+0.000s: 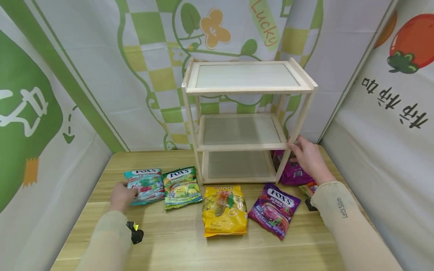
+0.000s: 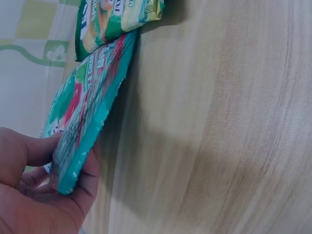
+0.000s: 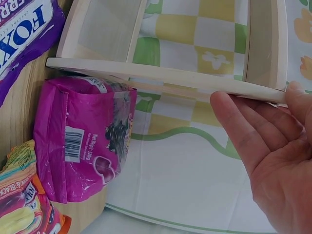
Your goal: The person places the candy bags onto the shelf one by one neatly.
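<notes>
Teal bag (image 1: pixel 148 188) and shelf (image 1: pixel 249 75) held
My left fingers (image 2: pixel 40 151) pinch the bag; my right fingers (image 3: pixel 235 122) grip the shelf's post (image 3: pixel 161 74).

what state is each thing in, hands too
shelf, upright
teal bag, held at one edge
green bag, face up, looks sealed
yellow bag, face up, plump
purple bag, face up, looks sealed
magenta bag, bulging, looks sealed
orange bag, only partly visible
left hand, gripping teal bag
right hand, holding shelf post

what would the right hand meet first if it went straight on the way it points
Most likely the shelf's right front post, which the right hand touches; depth beyond is unclear.
</notes>
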Demonstrator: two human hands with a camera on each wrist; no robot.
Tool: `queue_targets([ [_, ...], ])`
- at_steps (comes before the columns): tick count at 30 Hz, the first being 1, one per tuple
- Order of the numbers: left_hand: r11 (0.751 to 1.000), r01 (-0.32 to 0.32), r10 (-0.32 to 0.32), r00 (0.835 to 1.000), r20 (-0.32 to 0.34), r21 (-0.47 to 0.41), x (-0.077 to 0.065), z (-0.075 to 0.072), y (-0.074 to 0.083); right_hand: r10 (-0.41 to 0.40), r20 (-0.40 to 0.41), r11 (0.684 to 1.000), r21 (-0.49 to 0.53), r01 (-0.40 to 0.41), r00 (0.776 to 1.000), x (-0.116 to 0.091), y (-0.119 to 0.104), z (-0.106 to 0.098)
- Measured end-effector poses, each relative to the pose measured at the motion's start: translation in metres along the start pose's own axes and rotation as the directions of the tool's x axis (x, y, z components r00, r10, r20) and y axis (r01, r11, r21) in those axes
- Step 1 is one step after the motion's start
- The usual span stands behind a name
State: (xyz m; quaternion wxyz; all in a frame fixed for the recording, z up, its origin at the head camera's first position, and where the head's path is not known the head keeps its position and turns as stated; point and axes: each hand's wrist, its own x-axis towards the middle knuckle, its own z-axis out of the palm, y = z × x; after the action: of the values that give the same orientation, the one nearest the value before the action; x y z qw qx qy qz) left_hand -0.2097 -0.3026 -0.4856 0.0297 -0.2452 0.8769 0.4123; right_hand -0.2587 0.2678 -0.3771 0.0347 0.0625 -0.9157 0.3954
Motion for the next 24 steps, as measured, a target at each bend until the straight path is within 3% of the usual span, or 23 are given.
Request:
queue_targets([
  [10,1.0,0.005,-0.005,1.0,0.025,-0.006,-0.003,-0.007,0.007,-0.003,-0.001,1.0,-0.01,0.003,1.0,0.001,0.002,-0.001],
  [24,0.991,-0.006,0.006,1.0,-0.001,-0.131,0.002,-0.02,-0.003,-0.009,0.001,1.0,0.011,0.009,1.0,0.0,0.003,-0.001],
])
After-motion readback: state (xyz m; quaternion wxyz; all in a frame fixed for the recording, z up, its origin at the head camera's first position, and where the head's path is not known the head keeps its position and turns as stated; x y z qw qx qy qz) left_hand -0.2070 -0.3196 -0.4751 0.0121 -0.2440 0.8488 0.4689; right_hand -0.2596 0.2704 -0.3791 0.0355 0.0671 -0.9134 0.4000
